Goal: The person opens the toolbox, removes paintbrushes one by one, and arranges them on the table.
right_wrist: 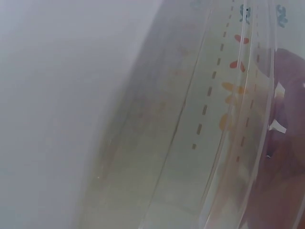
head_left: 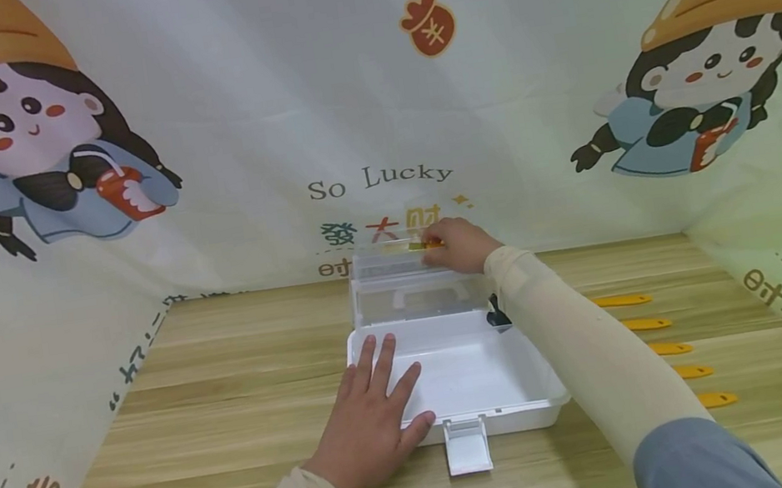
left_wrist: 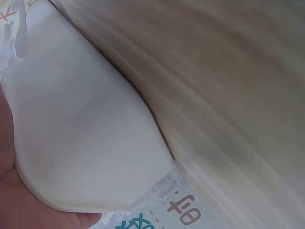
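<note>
A white plastic box (head_left: 456, 377) stands on the table with its clear lid (head_left: 377, 305) raised at the back. My left hand (head_left: 380, 423) rests with fingers spread over the box's left front rim; in the left wrist view its fingers (left_wrist: 9, 191) lie along the white wall. My right hand (head_left: 463, 243) is at the clear compartment (head_left: 385, 257) at the top of the raised lid. Between its thumb and fingers it pinches a slim yellow stick-like piece (head_left: 431, 244), mostly hidden. Through clear plastic the right wrist view shows that hand's fingers (right_wrist: 286, 176), blurred.
Several yellow flat handles (head_left: 646, 325) lie in a column right of the box, partly behind my right forearm. A small black object (head_left: 498, 314) shows at the box's back right corner. A white latch (head_left: 468, 447) hangs open in front. A printed cloth (head_left: 253, 130) surrounds the table.
</note>
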Demonstrator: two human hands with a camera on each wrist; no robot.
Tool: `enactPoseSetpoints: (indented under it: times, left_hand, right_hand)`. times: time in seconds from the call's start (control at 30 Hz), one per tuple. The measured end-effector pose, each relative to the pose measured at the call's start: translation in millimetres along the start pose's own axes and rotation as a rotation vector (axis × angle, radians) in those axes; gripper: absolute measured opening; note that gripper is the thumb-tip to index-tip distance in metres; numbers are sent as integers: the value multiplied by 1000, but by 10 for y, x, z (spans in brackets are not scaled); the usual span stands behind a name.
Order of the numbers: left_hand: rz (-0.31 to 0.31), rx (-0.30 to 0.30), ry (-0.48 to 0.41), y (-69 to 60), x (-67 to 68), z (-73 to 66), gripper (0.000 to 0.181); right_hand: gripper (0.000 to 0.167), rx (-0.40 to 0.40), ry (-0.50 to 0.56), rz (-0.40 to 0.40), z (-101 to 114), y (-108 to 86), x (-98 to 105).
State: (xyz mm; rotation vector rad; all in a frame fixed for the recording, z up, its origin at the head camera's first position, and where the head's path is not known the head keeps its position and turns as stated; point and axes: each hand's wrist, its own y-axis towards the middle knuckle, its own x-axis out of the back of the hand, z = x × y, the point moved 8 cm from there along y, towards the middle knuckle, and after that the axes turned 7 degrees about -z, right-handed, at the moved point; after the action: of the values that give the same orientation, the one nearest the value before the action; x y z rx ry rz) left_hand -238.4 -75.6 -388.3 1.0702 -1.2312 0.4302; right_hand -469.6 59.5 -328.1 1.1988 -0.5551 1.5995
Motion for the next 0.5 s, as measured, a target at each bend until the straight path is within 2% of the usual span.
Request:
enactPoseSetpoints:
  times: [0.5]
  left_hand:
    - [-1,1,13,0,0,2,64]
  right_hand:
    - [30,27,28,3,21,4,3]
